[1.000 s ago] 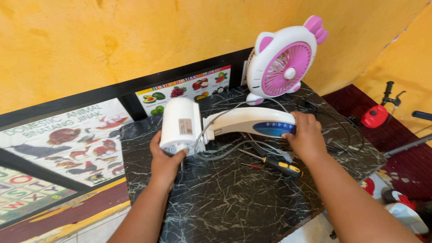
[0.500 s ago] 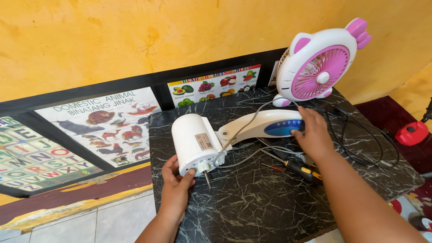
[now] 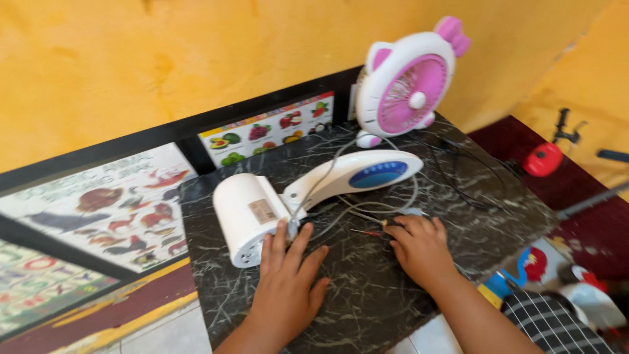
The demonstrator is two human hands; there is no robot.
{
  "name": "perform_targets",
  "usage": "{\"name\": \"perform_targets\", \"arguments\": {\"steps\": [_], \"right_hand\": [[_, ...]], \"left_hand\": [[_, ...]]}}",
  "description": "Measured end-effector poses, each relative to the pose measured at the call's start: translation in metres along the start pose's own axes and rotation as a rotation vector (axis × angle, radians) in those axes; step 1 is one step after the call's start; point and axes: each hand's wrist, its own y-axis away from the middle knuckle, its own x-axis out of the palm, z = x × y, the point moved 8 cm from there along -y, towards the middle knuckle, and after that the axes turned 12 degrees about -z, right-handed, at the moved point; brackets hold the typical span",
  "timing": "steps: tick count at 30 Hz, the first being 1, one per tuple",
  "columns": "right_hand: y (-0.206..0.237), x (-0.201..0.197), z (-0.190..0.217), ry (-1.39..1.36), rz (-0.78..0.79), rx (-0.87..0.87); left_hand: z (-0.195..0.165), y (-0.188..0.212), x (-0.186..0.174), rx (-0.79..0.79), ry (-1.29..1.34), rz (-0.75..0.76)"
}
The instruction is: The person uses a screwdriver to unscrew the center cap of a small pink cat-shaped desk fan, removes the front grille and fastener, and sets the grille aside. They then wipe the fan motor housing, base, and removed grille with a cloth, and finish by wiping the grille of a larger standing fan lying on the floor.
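Hands on black marbled table, near front edge. Left hand flat, fingers spread, tips touching end of white cylindrical appliance head lying on side toward left edge; no pinch. Right hand curled over screwdriver amid loose grey wires; grip probably closing on handle, cannot tell for sure. White curved handle with blue panel mid-table. Pink-white fan upright at back edge. Best to steady head with left palm, keep wires clear of tool tip. No containers visible. Picture charts left of table.
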Motion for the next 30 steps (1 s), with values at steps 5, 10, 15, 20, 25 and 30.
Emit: {"name": "perform_targets", "arguments": {"steps": [5, 10, 15, 20, 25, 30], "right_hand": [[0.021, -0.008, -0.038, -0.068, 0.088, 0.106], [0.055, -0.048, -0.083, -0.117, -0.023, 0.155], [0.082, -0.083, -0.124, -0.065, -0.082, 0.401], [0.059, -0.072, -0.127, -0.054, -0.113, 0.567], [-0.002, -0.057, -0.111, -0.119, -0.150, 0.444], [-0.043, -0.053, -0.078, 0.052, -0.257, 0.265]], "left_hand": [[-0.020, -0.017, 0.043, 0.019, -0.133, 0.434], [-0.042, -0.022, 0.060, 0.024, -0.136, 0.468], [-0.045, -0.028, 0.079, 0.026, -0.162, 0.518], [-0.043, -0.025, 0.099, 0.004, -0.151, 0.559], [-0.038, -0.022, 0.122, -0.061, -0.039, 0.594], [-0.031, -0.027, 0.134, -0.120, -0.023, 0.474]]}}
